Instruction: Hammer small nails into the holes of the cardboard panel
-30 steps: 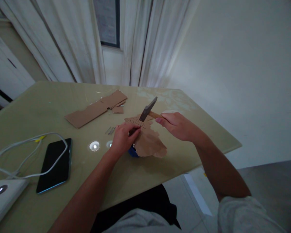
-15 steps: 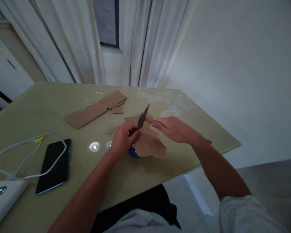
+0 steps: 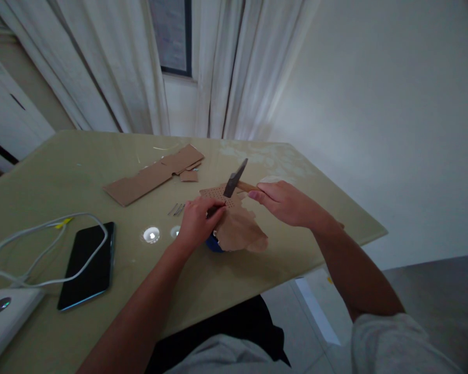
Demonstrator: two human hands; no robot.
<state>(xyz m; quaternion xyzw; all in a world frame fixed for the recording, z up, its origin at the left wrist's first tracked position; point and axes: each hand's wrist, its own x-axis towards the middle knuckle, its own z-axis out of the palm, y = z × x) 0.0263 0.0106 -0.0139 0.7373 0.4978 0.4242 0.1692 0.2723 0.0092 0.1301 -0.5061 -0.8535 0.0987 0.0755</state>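
My right hand [image 3: 286, 202] grips the wooden handle of a hammer [image 3: 235, 177], whose dark metal head hangs just above a torn piece of brown cardboard [image 3: 239, 228] dotted with small holes. My left hand [image 3: 197, 222] rests on the cardboard's left edge, fingers pinched together on something small that I cannot make out. A blue object [image 3: 213, 244] peeks out from under the cardboard by my left hand. Both lie on the pale green table [image 3: 81, 171].
A few loose nails [image 3: 177, 209] lie left of the cardboard. Longer cardboard strips [image 3: 156, 173] sit farther back. A black phone [image 3: 88, 265], a white cable [image 3: 42, 228] and a white device [image 3: 2, 314] are at the left. The table's right edge drops to the floor.
The hammer head came down to the cardboard half a second ago and has now lifted slightly again. My left hand has stayed in place.
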